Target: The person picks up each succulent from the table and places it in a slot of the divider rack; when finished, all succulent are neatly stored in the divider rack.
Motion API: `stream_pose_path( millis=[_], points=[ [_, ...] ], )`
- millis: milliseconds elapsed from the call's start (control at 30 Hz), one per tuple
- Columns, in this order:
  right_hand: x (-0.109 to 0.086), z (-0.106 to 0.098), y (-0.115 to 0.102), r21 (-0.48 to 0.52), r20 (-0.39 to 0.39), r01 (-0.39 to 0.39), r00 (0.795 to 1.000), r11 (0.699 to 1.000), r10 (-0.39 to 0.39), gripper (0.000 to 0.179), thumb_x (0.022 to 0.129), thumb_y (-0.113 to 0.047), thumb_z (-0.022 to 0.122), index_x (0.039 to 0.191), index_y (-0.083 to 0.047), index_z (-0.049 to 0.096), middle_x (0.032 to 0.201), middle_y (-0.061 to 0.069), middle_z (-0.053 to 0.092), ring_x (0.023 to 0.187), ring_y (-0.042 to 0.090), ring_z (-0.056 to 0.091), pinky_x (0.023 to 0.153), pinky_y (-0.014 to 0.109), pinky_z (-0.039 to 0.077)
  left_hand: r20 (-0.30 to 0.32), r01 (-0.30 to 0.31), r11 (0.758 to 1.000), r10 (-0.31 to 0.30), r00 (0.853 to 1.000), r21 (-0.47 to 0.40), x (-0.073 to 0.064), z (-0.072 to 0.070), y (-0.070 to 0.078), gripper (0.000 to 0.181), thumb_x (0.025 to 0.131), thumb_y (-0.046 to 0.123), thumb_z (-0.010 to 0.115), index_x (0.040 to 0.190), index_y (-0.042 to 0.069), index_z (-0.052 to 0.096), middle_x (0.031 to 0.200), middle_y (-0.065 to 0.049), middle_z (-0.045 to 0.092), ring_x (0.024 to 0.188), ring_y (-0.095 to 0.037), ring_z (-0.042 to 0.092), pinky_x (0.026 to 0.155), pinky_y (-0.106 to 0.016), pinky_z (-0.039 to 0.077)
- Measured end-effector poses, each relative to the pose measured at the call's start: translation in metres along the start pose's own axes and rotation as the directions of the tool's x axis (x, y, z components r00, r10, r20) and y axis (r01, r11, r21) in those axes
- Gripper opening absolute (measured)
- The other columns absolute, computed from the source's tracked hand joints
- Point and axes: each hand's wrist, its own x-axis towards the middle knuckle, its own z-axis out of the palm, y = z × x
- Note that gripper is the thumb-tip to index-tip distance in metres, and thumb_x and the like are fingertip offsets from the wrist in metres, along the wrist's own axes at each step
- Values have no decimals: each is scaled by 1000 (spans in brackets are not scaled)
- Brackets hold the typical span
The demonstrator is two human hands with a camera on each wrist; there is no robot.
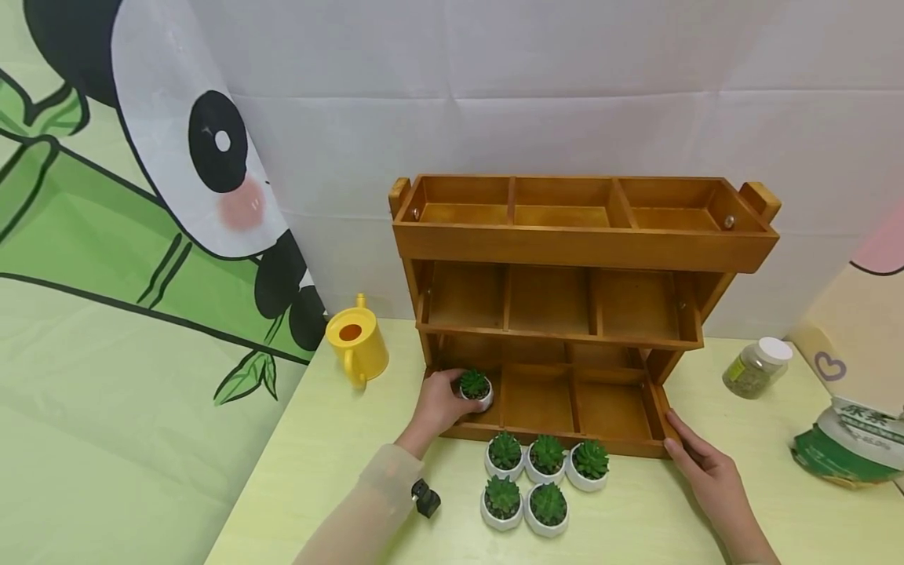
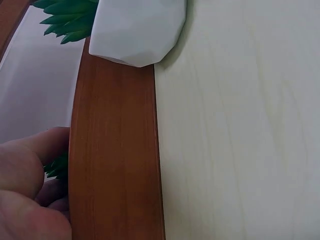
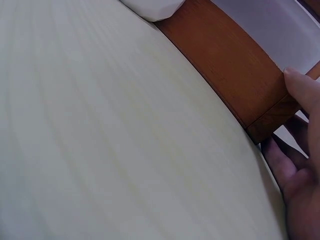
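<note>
In the head view my left hand [image 1: 439, 408] pinches a small potted succulent [image 1: 475, 386] between thumb and fingers, inside the left compartment of the bottom tier. In the left wrist view the front board [image 2: 117, 150] hides most of that plant; only some green leaves [image 2: 59, 167] show behind my fingers. My right hand [image 1: 709, 475] holds the front right corner of the wooden shelf [image 1: 586, 247], the thumb on its upper edge and the other fingers against its outer side. Several succulents in white pots, such as one plant [image 1: 548, 506], stand in two rows before the shelf.
A yellow watering can [image 1: 367, 357] stands left of the shelf. To the right are a white-lidded jar [image 1: 752, 373] and a green and white bag [image 1: 851, 447]. A small black object [image 1: 426, 498] lies beside the left forearm. Behind the shelf hangs a pale cloth [image 1: 565, 94].
</note>
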Motion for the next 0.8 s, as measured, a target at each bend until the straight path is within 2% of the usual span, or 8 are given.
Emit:
stream_pose_path(
  millis=[433, 800],
  points=[
    [-1, 1, 1, 19, 4, 8, 1000, 1000, -8, 51, 109, -26, 60, 157, -15, 49, 156, -1, 48, 127, -20, 40, 95, 2, 39, -5, 27, 1000, -27, 1000, -12, -3, 1, 1, 60, 78, 19, 94, 127, -3, 69, 122, -18, 70, 115, -35, 65, 99, -50, 55],
    [0, 1, 1, 24, 3, 13, 1000, 1000, -13, 51, 109, -25, 60, 157, -15, 49, 156, 1, 48, 128, -20, 40, 95, 2, 39, 3, 44, 996, -44, 999, -80, -6, -2, 0, 62, 80, 18, 93, 132, -3, 68, 125, -18, 69, 112, -32, 65, 95, -47, 57]
  ],
)
